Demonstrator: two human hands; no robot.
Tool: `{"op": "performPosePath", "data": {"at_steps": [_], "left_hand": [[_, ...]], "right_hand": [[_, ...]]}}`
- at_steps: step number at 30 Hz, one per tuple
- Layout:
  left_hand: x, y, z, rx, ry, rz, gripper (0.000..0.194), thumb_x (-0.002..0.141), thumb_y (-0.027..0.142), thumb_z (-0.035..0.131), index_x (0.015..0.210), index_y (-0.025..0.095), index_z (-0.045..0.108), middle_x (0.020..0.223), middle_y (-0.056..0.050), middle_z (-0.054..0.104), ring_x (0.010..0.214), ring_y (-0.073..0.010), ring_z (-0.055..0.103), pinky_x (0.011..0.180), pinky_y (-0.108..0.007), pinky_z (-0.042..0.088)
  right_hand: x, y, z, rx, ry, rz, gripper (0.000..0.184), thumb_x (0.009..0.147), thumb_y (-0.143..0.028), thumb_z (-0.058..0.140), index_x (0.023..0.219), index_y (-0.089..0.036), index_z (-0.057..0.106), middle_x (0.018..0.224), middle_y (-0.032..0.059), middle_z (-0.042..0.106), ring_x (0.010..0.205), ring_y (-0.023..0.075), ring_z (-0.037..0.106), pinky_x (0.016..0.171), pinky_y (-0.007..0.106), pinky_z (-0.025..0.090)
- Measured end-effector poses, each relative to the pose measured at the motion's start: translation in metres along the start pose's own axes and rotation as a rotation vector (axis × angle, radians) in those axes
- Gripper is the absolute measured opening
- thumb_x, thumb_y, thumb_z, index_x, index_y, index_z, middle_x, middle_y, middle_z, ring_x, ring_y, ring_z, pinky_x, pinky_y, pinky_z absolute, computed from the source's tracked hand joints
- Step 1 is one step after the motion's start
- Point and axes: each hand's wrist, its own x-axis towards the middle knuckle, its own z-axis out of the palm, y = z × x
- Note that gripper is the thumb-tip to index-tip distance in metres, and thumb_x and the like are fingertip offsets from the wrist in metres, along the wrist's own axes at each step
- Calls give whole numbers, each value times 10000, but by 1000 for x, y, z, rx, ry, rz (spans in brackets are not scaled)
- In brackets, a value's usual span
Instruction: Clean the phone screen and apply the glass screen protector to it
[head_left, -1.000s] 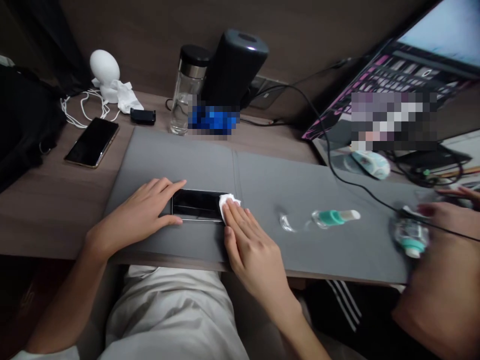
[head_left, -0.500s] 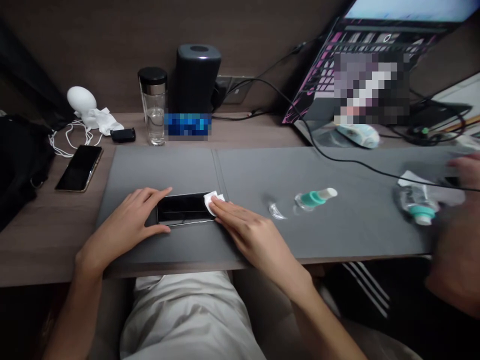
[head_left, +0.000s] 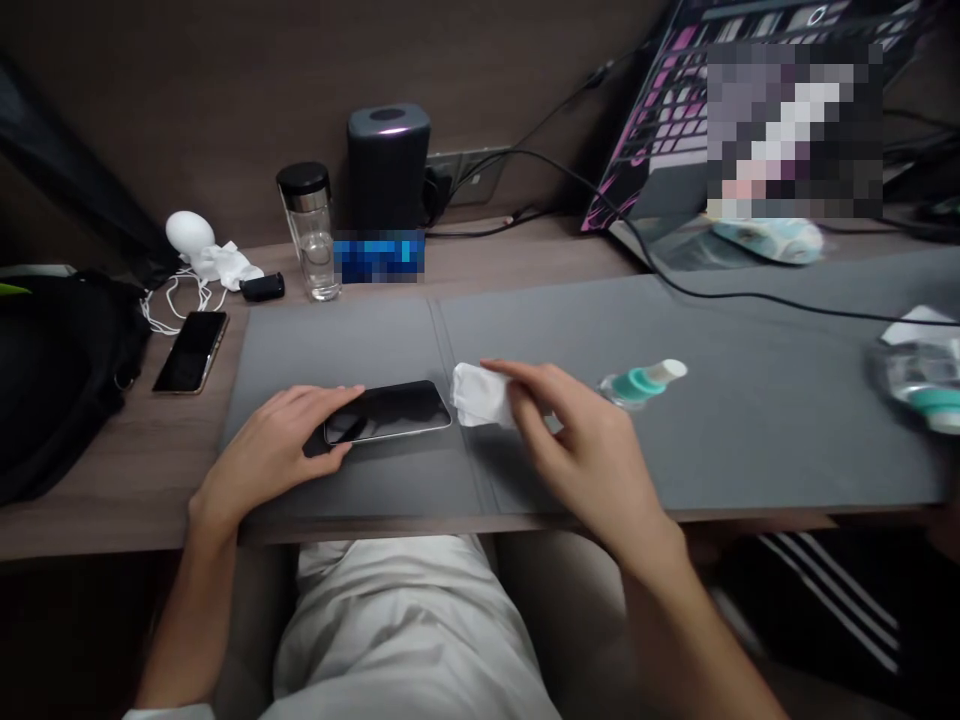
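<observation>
A phone (head_left: 390,412) with a dark screen lies face up on the grey desk mat (head_left: 375,340). My left hand (head_left: 281,435) grips its left end between thumb and fingers. To the right of the phone, apart from it, my right hand (head_left: 581,430) pinches a folded white wipe (head_left: 481,393) between thumb and fingers. Beyond that hand, a small clear spray bottle (head_left: 641,382) with a teal collar and white top lies on the mat. My right hand covers most of the clear cap beside it.
A second phone (head_left: 192,352) lies left of the mat, near a black bag (head_left: 67,380). A water bottle (head_left: 311,235) and a dark speaker-like box (head_left: 388,165) stand behind. A black cable (head_left: 720,296) crosses the mat. Another clear bottle (head_left: 922,365) lies far right.
My right hand has lifted the wipe off the phone's right end and moved right. My left hand stays on the phone. The other person's hand has left the view at right.
</observation>
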Motion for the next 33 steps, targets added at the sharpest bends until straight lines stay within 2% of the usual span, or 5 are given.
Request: {"op": "performPosePath", "data": {"at_steps": [3, 7, 15, 21, 33], "left_hand": [[1, 3, -2, -27, 44, -76, 648, 1059, 396, 618, 1653, 306, 375, 1404, -36, 742, 1283, -250, 691, 1107, -431, 533], [2, 4, -3, -17, 46, -112, 388, 1145, 469, 442, 1440, 261, 585, 1334, -39, 770, 1247, -245, 709, 1067, -405, 528], [-1, 7, -3, -24, 96, -109, 450, 1152, 547, 383, 1315, 255, 685, 1217, -31, 816, 1052, -223, 785, 880, -306, 550], [-6, 6, -9, -32, 104, -140, 461, 1133, 576, 427, 1207, 258, 752, 1035, -11, 841, 876, -193, 789, 809, -261, 524], [-6, 6, -21, -224, -27, -170, 313, 1103, 493, 556, 1217, 284, 760, 1275, 31, 816, 1119, -214, 790, 932, -262, 551]], "right_hand": [[3, 8, 18, -157, -61, -112, 551, 1018, -92, 421, 1543, -195, 551, 1517, 171, 635, 1353, 335, 660, 1080, 513, 576], [6, 12, 34, -67, -135, -326, 789, 961, 14, 347, 1702, -253, 291, 1751, 102, 384, 1643, 277, 315, 1336, 629, 269], [1, 3, 46, 145, -2, -181, 265, 1078, -311, 586, 1319, -277, 690, 1222, 79, 807, 1130, 276, 758, 1012, 458, 599], [-2, 0, 44, 194, 64, -197, 132, 1059, -275, 644, 1160, -283, 730, 1082, 45, 833, 962, 244, 780, 886, 399, 606], [0, 3, 34, 356, -60, -114, 89, 1015, -325, 724, 1073, -293, 784, 1025, 32, 831, 910, 241, 773, 858, 402, 617]]}}
